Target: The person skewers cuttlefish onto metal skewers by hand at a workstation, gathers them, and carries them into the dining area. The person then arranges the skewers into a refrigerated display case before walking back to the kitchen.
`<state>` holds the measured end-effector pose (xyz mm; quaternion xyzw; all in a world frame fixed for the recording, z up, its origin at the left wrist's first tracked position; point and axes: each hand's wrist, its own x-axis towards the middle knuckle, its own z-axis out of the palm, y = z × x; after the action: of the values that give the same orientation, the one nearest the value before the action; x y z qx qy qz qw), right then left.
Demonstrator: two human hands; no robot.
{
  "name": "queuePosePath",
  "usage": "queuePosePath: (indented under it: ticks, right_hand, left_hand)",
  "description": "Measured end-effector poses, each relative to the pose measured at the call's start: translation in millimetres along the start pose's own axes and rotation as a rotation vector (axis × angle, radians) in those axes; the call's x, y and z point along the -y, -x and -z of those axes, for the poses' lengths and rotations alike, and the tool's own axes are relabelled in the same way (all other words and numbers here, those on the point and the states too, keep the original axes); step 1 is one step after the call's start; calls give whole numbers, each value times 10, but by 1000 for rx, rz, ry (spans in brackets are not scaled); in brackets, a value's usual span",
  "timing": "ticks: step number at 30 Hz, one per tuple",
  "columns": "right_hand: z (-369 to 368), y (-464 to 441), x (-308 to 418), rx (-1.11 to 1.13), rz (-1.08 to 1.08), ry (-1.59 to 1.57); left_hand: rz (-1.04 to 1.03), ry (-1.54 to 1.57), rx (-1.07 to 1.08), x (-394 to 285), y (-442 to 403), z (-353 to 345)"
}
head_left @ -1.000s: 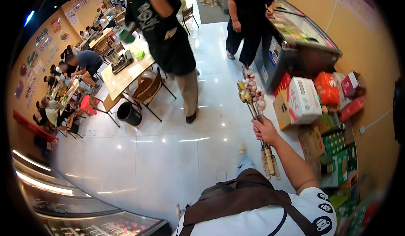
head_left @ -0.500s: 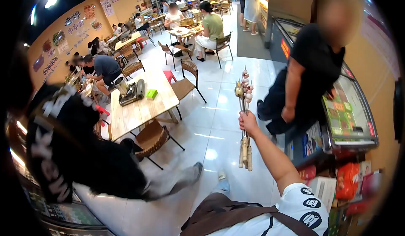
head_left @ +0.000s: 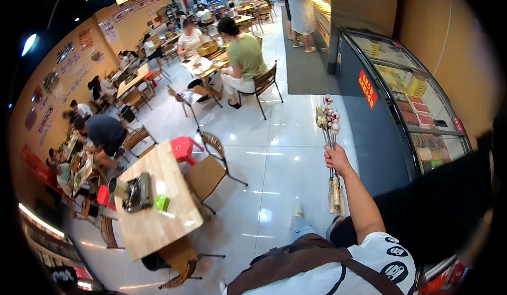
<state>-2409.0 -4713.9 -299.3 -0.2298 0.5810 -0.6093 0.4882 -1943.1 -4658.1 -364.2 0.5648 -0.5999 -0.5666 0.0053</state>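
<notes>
In the head view, my right hand (head_left: 336, 158) is closed around a bunch of metal skewers (head_left: 328, 121) held out in front of me. Pale and reddish pieces of food are threaded on their upper ends. Below my fist hang their light wooden handles (head_left: 336, 196). The bunch stands nearly upright over the tiled floor, touching nothing else. My left hand is out of sight.
Glass-topped freezers (head_left: 401, 89) line the right side, beside a person in black. On the left a wooden table (head_left: 158, 210) bears a portable stove (head_left: 138, 193) and a green box (head_left: 162, 202). Chairs (head_left: 208, 173) and a red stool (head_left: 185, 148) stand around it. Diners sit farther ahead.
I have walked forward, with the skewers still in my right hand. The table has shifted lower left in view. The person in black at right is now close beside me; the one at left has mostly left view.
</notes>
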Motion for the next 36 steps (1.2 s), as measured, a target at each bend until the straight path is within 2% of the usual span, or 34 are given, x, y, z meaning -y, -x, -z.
queuePosePath:
  ticks: [3, 11, 17, 18, 21, 22, 24, 25, 26, 28, 29, 31, 32, 34, 35, 36]
  right_hand:
    - [310, -1076, 275, -16, 24, 47]
    - [519, -3730, 1197, -11, -58, -1]
    - [971, -5850, 1904, 70, -52, 176]
    - [1038, -6093, 1968, 59, -109, 199]
    - [1497, -6820, 2293, 15, -224, 279]
    - [1615, -7108, 2411, 6, -233, 293]
    - [1954, -7647, 2482, -6, -263, 291]
    - [2093, -7865, 2588, -27, -274, 301]
    - [2216, -8196, 2647, -25, -272, 300]
    - [2502, -8842, 2763, -53, -269, 392]
    - [2645, -9219, 2785, -46, -280, 401]
    - [2872, -10177, 2836, -99, -269, 449]
    - [2922, -10726, 3000, -31, -339, 351]
    - [2892, -11857, 3110, -27, -259, 464]
    - [2817, -12422, 3240, -13, -265, 482]
    - [2621, -13139, 3604, 2, -283, 504]
  left_hand:
    - [-13, -1, 1, -797, -1046, 74]
    - [78, 43, -4, -2564, -3039, 521]
    - [10, 37, 26, -3709, -5026, 739]
    - [-17, 31, 33, -3933, -5359, 775]
    - [-52, 104, 65, -4949, -6356, 920]
    - [67, 236, 78, -5420, -6644, 971]
    - [-36, 169, 66, -5811, -7535, 1022]
    - [-63, 339, 109, -6145, -7816, 1046]
    - [-324, 154, 0, -6282, -8255, 975]
    - [-141, 108, 70, -6791, -9019, 1008]
    - [-67, 83, 100, -7042, -9395, 1028]
    - [-64, 161, 12, -7806, -9766, 980]
    - [-148, -47, -84, -8004, -10153, 980]
    - [-173, 16, -104, -8238, -10808, 1056]
    - [-174, -56, -97, -8472, -11056, 1186]
    - [-131, -188, -175, -9192, -11294, 1399]
